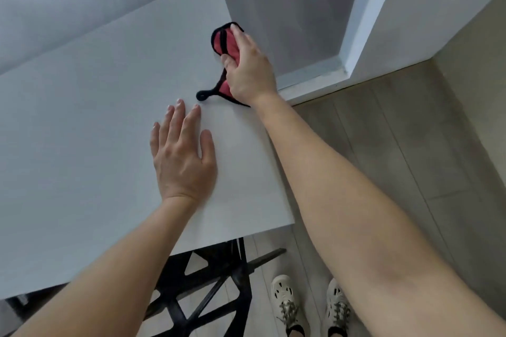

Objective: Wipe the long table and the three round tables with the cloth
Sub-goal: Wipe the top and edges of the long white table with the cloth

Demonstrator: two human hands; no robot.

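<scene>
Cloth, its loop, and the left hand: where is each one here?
cloth (231, 44): head view, red fabric beside the thumb.
loop (202, 96): head view, black ring at its end.
left hand (182, 161): head view, back of the hand.

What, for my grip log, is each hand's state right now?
Left hand: open, fingers straight, flat on the table.
Right hand: closed on the cloth, pressing it to the table.
</scene>
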